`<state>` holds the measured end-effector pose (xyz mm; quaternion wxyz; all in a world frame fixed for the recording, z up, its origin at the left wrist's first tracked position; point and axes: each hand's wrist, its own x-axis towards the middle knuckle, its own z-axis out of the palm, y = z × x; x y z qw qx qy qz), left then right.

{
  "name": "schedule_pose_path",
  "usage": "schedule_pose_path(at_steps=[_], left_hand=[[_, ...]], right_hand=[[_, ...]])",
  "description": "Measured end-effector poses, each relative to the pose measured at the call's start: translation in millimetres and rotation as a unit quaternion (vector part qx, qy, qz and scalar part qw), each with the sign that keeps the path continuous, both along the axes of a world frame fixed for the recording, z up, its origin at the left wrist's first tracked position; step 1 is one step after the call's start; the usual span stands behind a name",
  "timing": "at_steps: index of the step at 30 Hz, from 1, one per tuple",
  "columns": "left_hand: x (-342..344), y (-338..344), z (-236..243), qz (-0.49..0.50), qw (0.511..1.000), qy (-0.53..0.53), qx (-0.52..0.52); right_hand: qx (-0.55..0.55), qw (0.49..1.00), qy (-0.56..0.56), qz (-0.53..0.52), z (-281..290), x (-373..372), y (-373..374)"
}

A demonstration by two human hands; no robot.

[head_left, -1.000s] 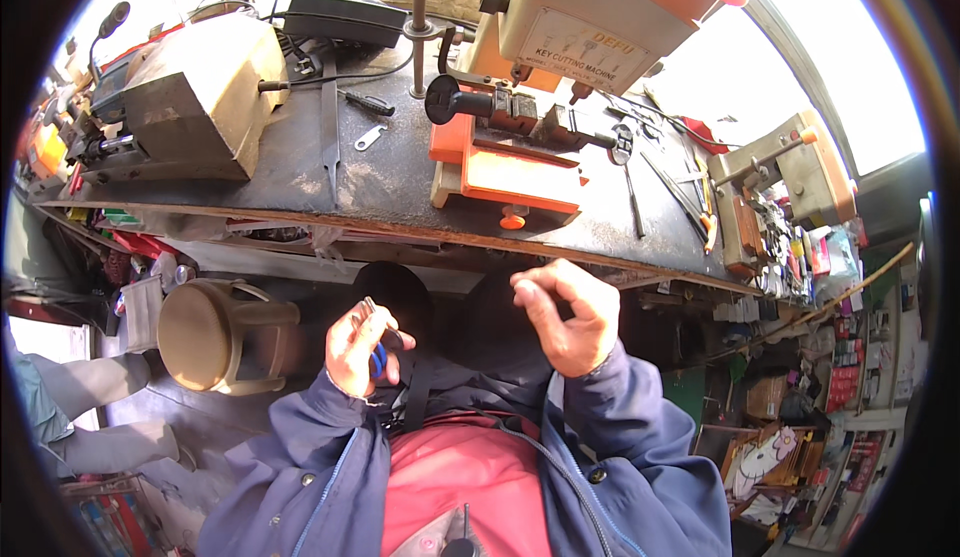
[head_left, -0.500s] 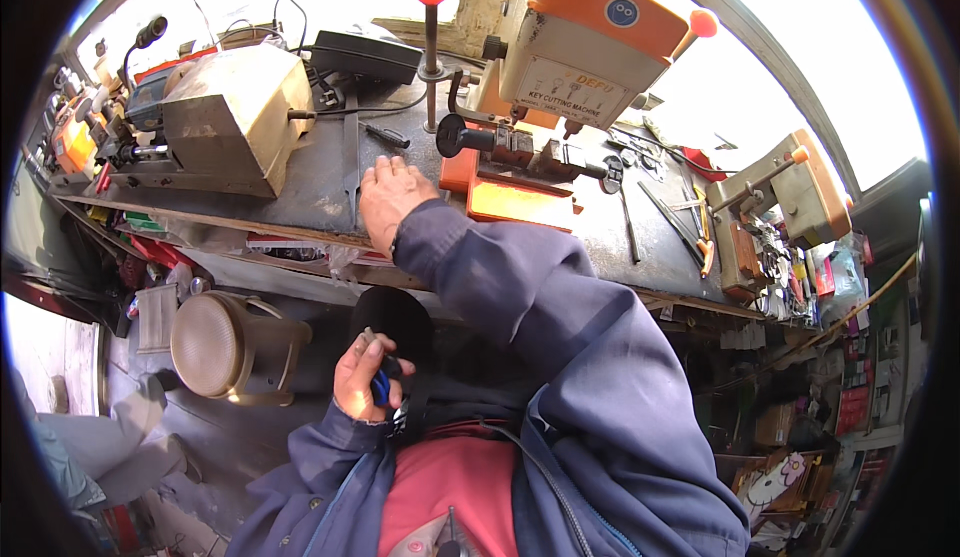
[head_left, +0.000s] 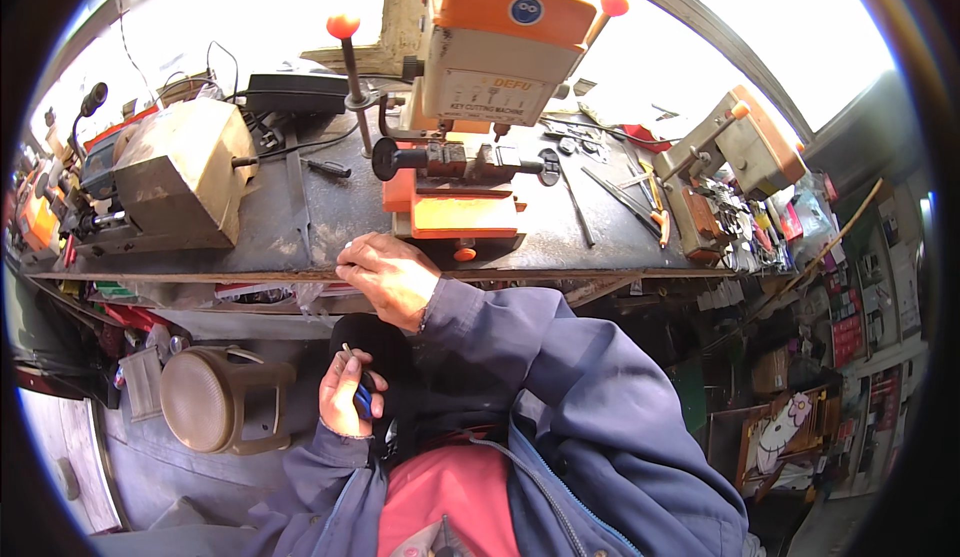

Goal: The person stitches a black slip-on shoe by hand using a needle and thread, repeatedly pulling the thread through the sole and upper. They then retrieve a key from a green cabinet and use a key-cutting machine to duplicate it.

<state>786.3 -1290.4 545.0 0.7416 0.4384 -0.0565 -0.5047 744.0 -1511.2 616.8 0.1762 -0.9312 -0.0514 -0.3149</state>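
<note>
My left hand (head_left: 345, 397) is closed around a small tool with a blue handle (head_left: 364, 399) and a short metal tip, held low before my body; its exact kind does not show. At the front edge of the workbench, my right hand (head_left: 392, 282) has its fingers curled and pressed together. Whatever those fingertips hold, if anything, is too small to make out. Just beyond the right hand stands an orange and cream key cutting machine (head_left: 485, 87) with an orange base and round-knobbed levers. A flat metal strip (head_left: 297, 197) lies on the bench to its left.
A second machine (head_left: 180, 172) with a beige housing occupies the bench's left. Farther right are loose hand tools (head_left: 620, 192) and another machine (head_left: 745, 147) with many hanging keys. A round stool (head_left: 200, 397) stands below at left. The bench's front edge (head_left: 200, 277) runs across.
My right hand has drawn back from the bench top to its front edge, its fingers now curled. The left hand keeps its blue tool. The view has shifted, sliding the machines leftward.
</note>
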Motion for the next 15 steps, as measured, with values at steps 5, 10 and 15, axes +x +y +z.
schedule_pose_path(at_steps=[5, 10, 15], left_hand=[[5.7, -0.1, 2.1, -0.005, 1.000, -0.002, 0.002], [10.6, -13.6, 19.2, -0.013, 0.997, -0.063, -0.037], [-2.1, -36.0, 43.2, -0.079, 0.989, -0.124, -0.023]], right_hand=[[0.089, 0.993, -0.078, 0.010, 31.1, -26.4, 10.0], [0.240, 0.968, -0.040, -0.064, 72.5, -104.0, 12.3], [0.360, 0.908, -0.144, -0.161, 100.3, -157.1, -35.9]])
